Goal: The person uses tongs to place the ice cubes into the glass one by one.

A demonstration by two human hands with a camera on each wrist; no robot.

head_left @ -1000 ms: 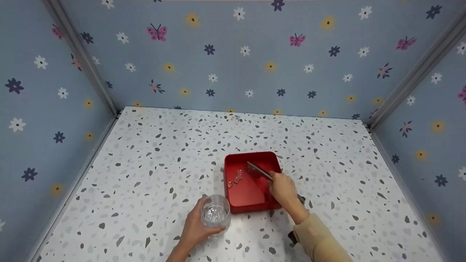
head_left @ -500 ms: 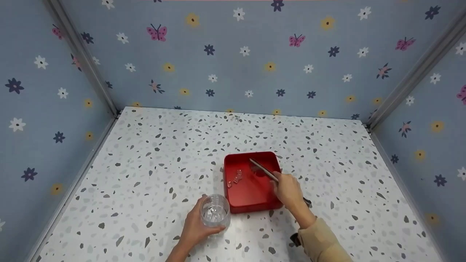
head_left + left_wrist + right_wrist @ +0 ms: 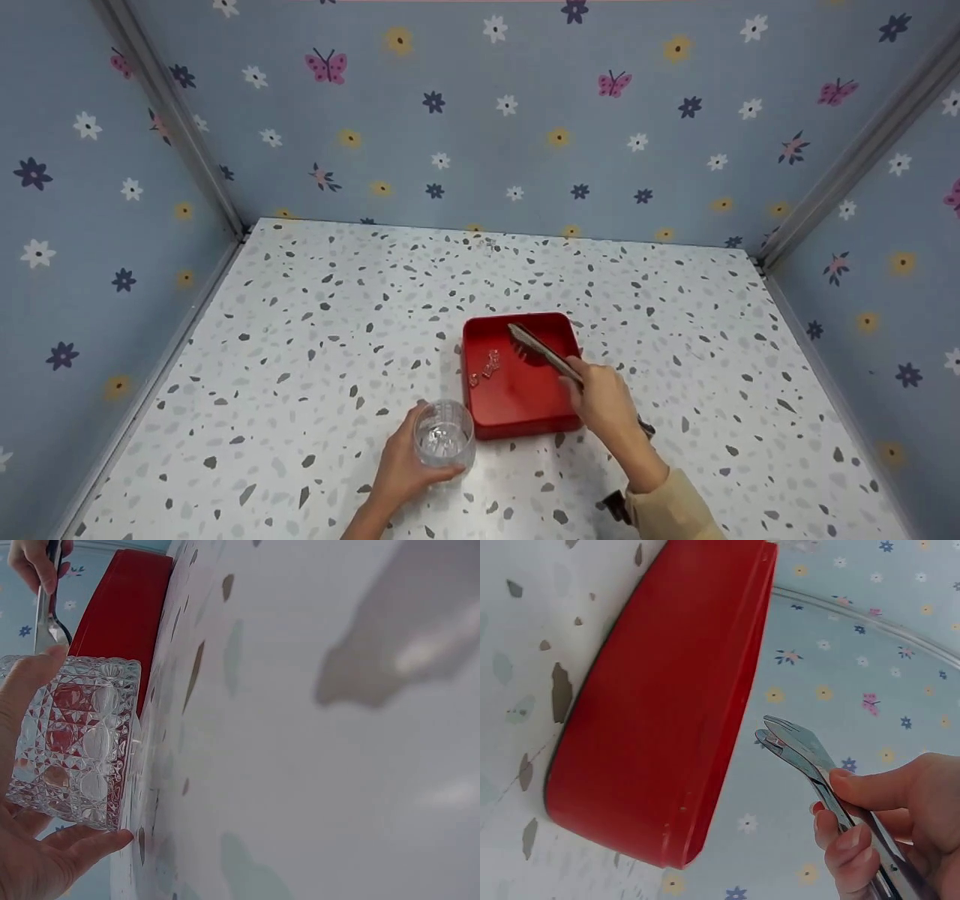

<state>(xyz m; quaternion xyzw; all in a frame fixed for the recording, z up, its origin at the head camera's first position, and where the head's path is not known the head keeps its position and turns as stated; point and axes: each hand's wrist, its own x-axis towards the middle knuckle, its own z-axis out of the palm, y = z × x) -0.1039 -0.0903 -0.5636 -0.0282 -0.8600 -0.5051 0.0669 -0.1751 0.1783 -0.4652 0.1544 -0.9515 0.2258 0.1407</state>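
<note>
My left hand (image 3: 399, 466) holds a clear patterned glass tumbler (image 3: 97, 739) upright at the near left corner of the red tray (image 3: 517, 405). Clear bits show at the bottom of the tumbler (image 3: 442, 442). My right hand (image 3: 606, 401) grips metal tongs (image 3: 544, 351) above the tray's right side, tips pointing to its far left. In the right wrist view the tongs' tips are close together, with a small clear piece (image 3: 778, 741) seemingly between them. Several small clear pieces (image 3: 490, 365) lie along the tray's left side.
The tray stands on a white speckled tabletop (image 3: 337, 337). Blue flowered panels (image 3: 480, 112) rise at the back and both sides, joined by grey corner posts (image 3: 172, 112). A dark object (image 3: 616, 506) shows beside the right sleeve.
My right hand has shifted a little to the right and nearer, and the tongs have turned and risen in the tray. The left hand and tumbler stay in place.
</note>
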